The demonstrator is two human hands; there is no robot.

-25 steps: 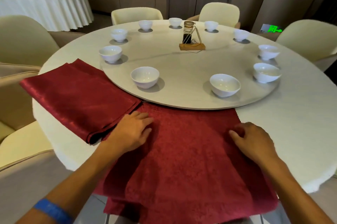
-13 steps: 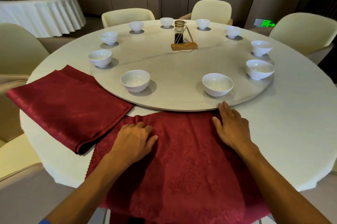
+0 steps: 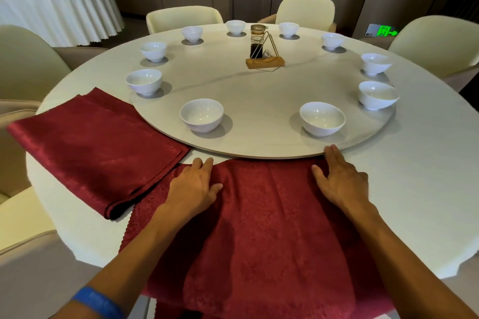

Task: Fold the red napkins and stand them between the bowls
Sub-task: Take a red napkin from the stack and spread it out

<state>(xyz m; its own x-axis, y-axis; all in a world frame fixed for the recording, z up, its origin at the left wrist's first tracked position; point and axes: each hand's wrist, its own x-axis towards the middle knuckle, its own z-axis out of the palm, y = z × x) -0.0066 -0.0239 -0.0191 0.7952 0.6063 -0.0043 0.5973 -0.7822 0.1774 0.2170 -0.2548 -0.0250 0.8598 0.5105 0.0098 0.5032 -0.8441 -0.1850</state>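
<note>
At the near edge of the round surface [image 3: 420,189], a red napkin [image 3: 264,228] lies spread flat, its far edge tucked against the rim of the turntable [image 3: 259,90] and its near part hanging over the edge toward the person. Both hands lie palm down on it. The left hand [image 3: 193,186] rests near the napkin's far left corner, its grip spread with fingers straight and pressing the cloth, holding nothing. The right hand [image 3: 342,178] rests near the far right corner, its grip likewise spread flat, fingertips reaching up to the turntable's rim. A blue wristband [image 3: 99,302] circles the left forearm.

To the left, a stack of folded red napkins [image 3: 96,147] lies flat on the surface, one corner slipped beneath the turntable's edge, its near end touching the spread napkin. Ten white bowls ring the turntable; the two nearest are the near-left bowl [image 3: 201,114] and the near-right bowl [image 3: 322,118]. At the centre stands a small jar [image 3: 256,41] in a wire-and-wood holder [image 3: 265,61]. Cream chairs [image 3: 305,8] surround the surface.
</note>
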